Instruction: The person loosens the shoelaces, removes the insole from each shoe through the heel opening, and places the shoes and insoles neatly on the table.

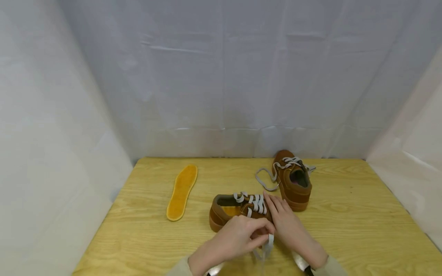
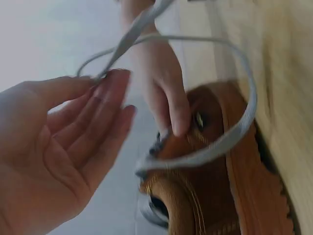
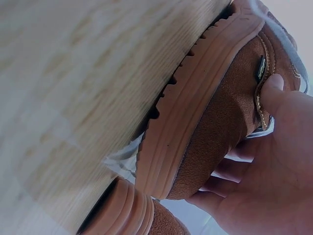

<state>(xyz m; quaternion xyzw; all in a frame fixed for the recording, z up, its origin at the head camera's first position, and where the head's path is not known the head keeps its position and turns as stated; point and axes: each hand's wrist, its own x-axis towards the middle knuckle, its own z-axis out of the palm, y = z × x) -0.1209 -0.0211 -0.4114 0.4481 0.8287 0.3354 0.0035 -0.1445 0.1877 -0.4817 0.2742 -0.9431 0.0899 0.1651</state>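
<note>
A brown shoe (image 1: 215, 218) with white laces lies on its sole, toe to the right, with an orange insole (image 1: 230, 211) visible inside its opening. My left hand (image 1: 243, 234) is raised in front of it and pinches a white shoelace (image 2: 222, 149) between thumb and fingertips. The lace loops from the shoe's eyelets up to that hand. My right hand (image 1: 288, 226) grips the front of the shoe, with the thumb (image 3: 273, 95) against its side by a small dark label (image 3: 260, 67) and the fingers across the top.
A second brown shoe (image 1: 293, 191) stands behind, touching or very near the first one's toe, its lace (image 1: 266, 184) trailing left on the table. A loose orange insole (image 1: 182, 193) lies at the left of the wooden table (image 1: 138, 230). Pale sheets (image 1: 221, 84) hang around the table.
</note>
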